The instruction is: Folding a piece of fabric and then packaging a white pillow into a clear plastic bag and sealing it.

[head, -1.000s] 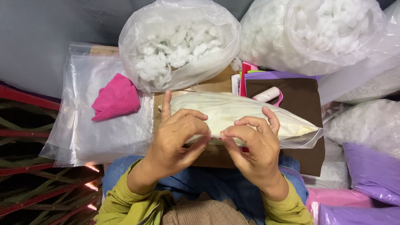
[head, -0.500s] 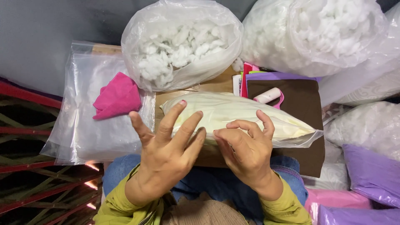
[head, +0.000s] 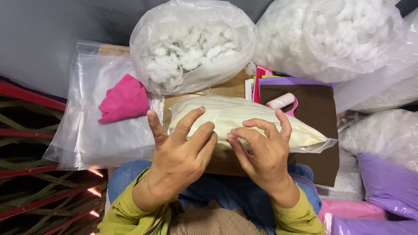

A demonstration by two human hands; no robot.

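A cream pillow sealed in a clear plastic bag lies across a wooden board in front of me. My left hand hovers at the bag's near left part with its fingers spread and holds nothing. My right hand is curled at the bag's near edge, thumb and forefinger pinching the plastic. The fingertips of both hands almost meet at the middle of the bag.
A pink cloth rests on a stack of clear plastic bags at the left. Two large bags of white stuffing stand behind. Brown fabric, a white roller and purple bagged pillows are at the right.
My left hand let go of the bag's edge and spread its fingers. My right hand stayed pinched at the edge. The bagged pillow shifted slightly.
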